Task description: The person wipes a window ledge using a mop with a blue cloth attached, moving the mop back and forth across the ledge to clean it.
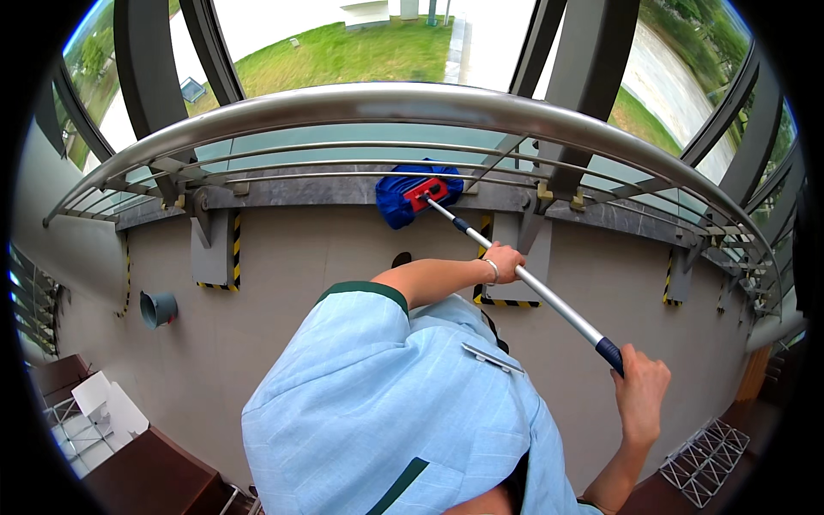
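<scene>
A long silver telescopic pole (553, 298) runs diagonally across the head view. My left hand (505, 262), with a bracelet at the wrist, is closed around the middle of the pole. At its lower right end, my right hand (640, 386) grips the pole by the dark blue handle. The far end carries a red plastic mop head (426, 193) with a blue cloth (394, 201) about it. This head lies at the dark stone ledge (290, 190), near the lower bars of the metal railing. Part of the cloth hangs over the ledge's near edge.
A curved metal handrail (386, 103) spans the front, with large windows behind it. Grey floor-level blocks (215, 251) edged in yellow-black tape stand below the ledge. A grey bucket (158, 309) is at the left. Brown boxy furniture (151, 473) and metal lattice frames (705, 460) are behind.
</scene>
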`<state>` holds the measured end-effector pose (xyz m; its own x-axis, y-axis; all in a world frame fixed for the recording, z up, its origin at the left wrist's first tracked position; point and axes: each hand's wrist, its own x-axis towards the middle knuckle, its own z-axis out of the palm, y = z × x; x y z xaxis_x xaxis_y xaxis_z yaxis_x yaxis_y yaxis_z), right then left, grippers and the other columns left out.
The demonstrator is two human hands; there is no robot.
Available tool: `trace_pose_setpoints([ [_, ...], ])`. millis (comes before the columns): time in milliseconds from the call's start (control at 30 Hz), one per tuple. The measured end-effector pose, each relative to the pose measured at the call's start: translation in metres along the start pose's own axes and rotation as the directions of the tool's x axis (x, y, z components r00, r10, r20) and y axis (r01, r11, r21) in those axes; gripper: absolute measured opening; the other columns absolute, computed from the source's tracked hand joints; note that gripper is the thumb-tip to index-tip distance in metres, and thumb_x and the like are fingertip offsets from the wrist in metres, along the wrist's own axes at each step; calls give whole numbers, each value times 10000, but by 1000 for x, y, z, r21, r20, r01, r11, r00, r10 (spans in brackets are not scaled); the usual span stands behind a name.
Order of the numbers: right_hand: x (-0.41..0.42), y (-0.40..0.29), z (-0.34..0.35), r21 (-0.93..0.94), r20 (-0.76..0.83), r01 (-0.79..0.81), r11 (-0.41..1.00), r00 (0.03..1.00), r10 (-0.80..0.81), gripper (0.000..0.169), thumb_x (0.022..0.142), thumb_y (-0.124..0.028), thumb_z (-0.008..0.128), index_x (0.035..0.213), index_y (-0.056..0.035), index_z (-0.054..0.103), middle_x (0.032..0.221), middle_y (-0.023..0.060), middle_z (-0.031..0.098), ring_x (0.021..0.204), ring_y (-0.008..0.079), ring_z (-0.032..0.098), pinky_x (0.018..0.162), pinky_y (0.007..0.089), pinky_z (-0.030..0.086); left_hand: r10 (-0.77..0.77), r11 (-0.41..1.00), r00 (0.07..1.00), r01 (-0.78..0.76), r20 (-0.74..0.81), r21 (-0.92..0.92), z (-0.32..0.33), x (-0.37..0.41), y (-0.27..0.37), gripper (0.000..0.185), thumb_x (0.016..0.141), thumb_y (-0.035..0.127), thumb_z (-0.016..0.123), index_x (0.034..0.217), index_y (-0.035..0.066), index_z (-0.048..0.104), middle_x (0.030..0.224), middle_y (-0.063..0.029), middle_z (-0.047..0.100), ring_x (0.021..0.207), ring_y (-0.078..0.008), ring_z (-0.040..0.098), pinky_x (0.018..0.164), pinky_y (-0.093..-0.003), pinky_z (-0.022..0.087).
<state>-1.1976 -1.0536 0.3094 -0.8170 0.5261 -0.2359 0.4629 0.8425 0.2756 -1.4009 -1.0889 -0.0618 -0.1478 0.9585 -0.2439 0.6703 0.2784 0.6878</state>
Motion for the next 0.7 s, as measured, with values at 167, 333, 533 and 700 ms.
trace_pose_setpoints([
  [167, -4, 8, 13, 74, 4, 15, 997, 1000, -15, 288, 675, -99, 775, 753, -63, 500, 648, 103, 579, 572, 317, 533, 583, 396, 393, 0, 1000, 998, 0, 68, 9, 1, -6, -3, 191, 808, 377, 660, 882, 212, 719, 800, -58, 686, 835, -269, 650, 833, -407, 402],
  [333, -5, 19, 26, 192, 98, -15, 981, 995, -4, 281, 651, -121, 783, 785, -55, 544, 662, 111, 602, 611, 317, 582, 585, 409, 424, -19, 998, 987, 10, 160, 56, -3, -23, -4, 185, 797, 358, 669, 876, 197, 717, 765, -64, 681, 787, -275, 650, 810, -388, 417],
  [533, -7, 25, 33, 370, 159, -71, 926, 987, 12, 249, 621, -110, 775, 806, -53, 618, 658, 113, 621, 609, 293, 611, 586, 383, 459, -70, 995, 974, 53, 214, 84, -6, -47, -8, 196, 792, 376, 657, 867, 208, 723, 788, -60, 693, 787, -281, 663, 831, -398, 458],
  [700, -10, 55, 37, 422, 172, -142, 895, 982, 75, 205, 620, -125, 784, 747, -76, 630, 621, 75, 619, 587, 263, 607, 592, 367, 465, -128, 991, 945, 111, 302, 75, -31, -66, 20, 273, 786, 382, 676, 959, 178, 732, 863, -89, 708, 832, -293, 675, 737, -392, 533],
])
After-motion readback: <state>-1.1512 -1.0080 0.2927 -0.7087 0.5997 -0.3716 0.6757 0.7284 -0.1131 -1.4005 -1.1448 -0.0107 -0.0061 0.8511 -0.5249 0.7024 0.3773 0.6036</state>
